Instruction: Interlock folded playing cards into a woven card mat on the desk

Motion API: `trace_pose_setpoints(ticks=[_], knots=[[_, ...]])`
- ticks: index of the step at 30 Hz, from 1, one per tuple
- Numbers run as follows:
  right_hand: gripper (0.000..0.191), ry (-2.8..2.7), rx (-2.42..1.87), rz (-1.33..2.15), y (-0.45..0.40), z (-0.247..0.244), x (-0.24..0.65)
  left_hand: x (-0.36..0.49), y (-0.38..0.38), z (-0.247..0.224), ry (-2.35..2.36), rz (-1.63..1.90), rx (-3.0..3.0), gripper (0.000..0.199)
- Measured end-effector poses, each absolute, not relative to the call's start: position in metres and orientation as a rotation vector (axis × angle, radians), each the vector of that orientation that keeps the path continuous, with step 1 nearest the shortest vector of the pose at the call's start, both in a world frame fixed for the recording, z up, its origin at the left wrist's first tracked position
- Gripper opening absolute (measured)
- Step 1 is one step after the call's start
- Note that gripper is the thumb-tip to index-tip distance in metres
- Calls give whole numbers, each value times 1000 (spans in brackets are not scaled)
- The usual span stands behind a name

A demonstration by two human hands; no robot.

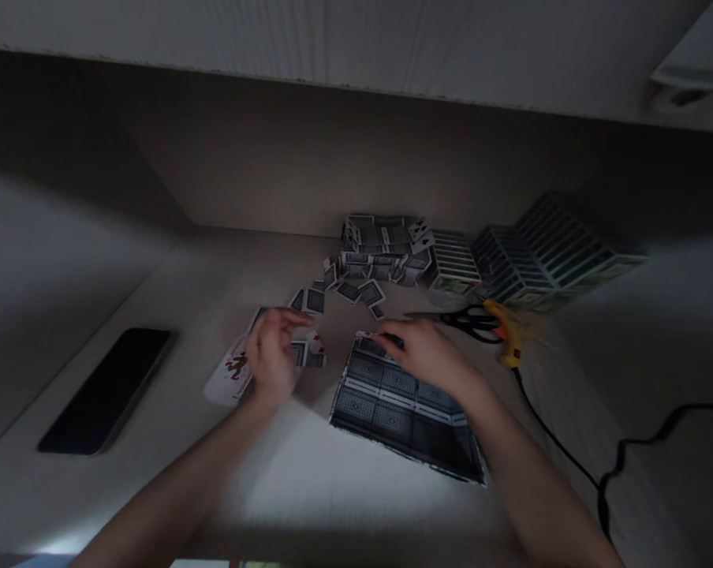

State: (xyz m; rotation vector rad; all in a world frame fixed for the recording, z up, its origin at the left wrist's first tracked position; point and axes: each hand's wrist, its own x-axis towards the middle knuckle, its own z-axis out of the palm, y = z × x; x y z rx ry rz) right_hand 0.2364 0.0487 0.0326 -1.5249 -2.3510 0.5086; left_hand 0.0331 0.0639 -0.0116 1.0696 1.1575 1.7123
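Note:
A dark panel of joined playing cards [386,398] lies tilted on the desk, its backs up and pale strips running across it. At its far left corner, the fingers of my right hand [424,351] pinch the edge of a playing card with a small red mark. My left hand [274,355] hovers left of the panel with its fingers loosely apart and nothing visible in them. Close under it are small folded card pieces [315,355], and a joker card [235,367] lies by its wrist, partly covered.
Loose folded cards [315,300] trail back to a stacked card bundle [386,244]. Banded stacks [554,252] stand at the back right. Black scissors [472,319] lie by a yellow glue gun [510,331] with its cord. A phone [108,390] rests left; a shelf overhangs.

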Motion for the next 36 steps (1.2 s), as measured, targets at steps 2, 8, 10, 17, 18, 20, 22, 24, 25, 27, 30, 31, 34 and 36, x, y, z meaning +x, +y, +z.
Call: trace_pose_setpoints(ticks=[2,8,10,17,18,20,22,24,25,27,30,31,34,36], knots=[[19,-2356,-1536,489,48,32,236,21,71,-4,1217,1767,1097,35],[18,-2359,-1562,466,48,32,237,-3,84,-5,1687,925,2106,22],[17,-2354,-1575,461,48,32,237,-3,84,-10,1762,603,2404,28],[18,-2324,-1612,446,48,32,237,8,85,-27,1753,189,2716,38],[18,-2315,-1592,474,48,33,237,9,85,-28,1759,166,2716,39],[20,-2290,-1535,547,48,35,240,10,87,-29,1810,146,2694,39],[24,-2241,-1488,593,49,39,246,11,87,-28,1923,200,2649,40],[26,-2160,-1490,552,53,41,257,11,87,-27,2048,355,2591,40],[26,-2119,-1509,495,56,41,265,11,86,-27,2090,466,2556,40],[23,-2010,-1595,313,63,39,285,11,85,-28,2106,724,2478,38],[21,-1869,-1749,18,74,32,322,12,83,-30,1958,1074,2416,27],[22,-1829,-1787,-56,77,29,335,13,82,-31,1887,1150,2429,23],[24,-1803,-1848,-279,84,18,364,17,78,-33,1689,1251,2505,17],[25,-1842,-1863,-352,88,11,374,20,75,-33,1564,1215,2538,14]])
